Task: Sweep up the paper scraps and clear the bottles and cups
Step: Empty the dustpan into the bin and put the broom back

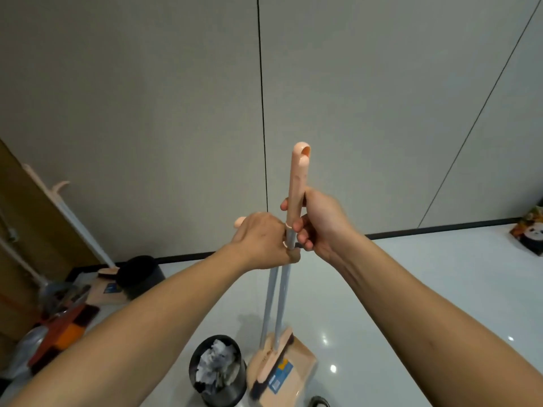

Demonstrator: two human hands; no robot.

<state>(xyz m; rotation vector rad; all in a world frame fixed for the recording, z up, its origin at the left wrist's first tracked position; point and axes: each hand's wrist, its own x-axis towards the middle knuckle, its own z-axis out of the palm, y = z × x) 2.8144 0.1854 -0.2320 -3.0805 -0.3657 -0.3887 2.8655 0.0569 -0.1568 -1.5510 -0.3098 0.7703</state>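
A peach broom point(297, 183) and a matching peach dustpan point(289, 374) stand upright together on the pale floor in front of me. My right hand point(320, 221) grips the broom's peach handle below its hooked top. My left hand point(264, 239) grips the dustpan's handle, whose peach end point(239, 221) sticks out to the left of my fingers. The two grey poles point(277, 295) run down side by side to the brush head and pan. A black bin point(219, 371) with crumpled paper scraps point(217, 362) inside stands just left of the pan.
Another black bin point(141, 276) and a second broom and dustpan set point(73, 221) lean by the wall at the left, amid red and orange clutter point(63, 330). A panda-print bag point(530, 233) lies at the far right. Grey wall panels rise close ahead.
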